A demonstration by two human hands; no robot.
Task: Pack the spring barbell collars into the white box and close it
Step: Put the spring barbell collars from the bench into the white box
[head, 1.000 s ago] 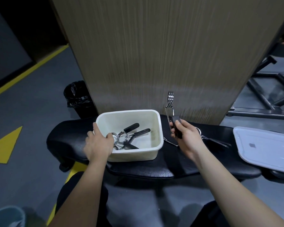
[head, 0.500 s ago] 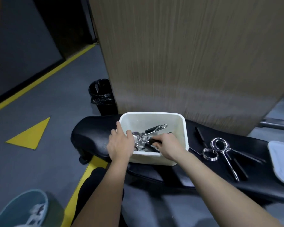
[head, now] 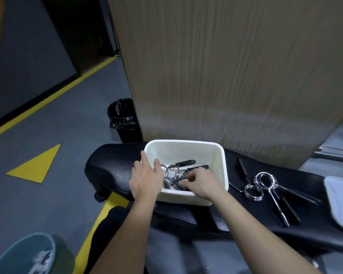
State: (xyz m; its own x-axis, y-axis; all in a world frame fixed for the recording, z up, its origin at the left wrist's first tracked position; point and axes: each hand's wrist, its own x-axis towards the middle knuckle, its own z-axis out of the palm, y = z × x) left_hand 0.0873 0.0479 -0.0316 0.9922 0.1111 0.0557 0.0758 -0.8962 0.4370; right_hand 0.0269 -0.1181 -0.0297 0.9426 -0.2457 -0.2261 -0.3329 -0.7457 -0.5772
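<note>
The spread left hand [head: 146, 179] steadied the white rectangular plastic box [head: 222, 163]; inside it, the right hand [head: 201, 183] pinched a black-handled chrome spring collar [head: 181, 184]. 2 chrome spring collars [head: 265, 184] lay right of the box.

A gym floor.
Black padded bench [head: 111, 171], spring collars [head: 265, 184], grey floor with yellow markings [head: 36, 165], and a lined bin [head: 123, 119] by a wood-grain pillar [head: 226, 76].

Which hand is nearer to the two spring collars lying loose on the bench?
Right. The right hand is inside the white box, on the side facing the loose spring collars; the left hand rests on the box's far-side rim.
</note>
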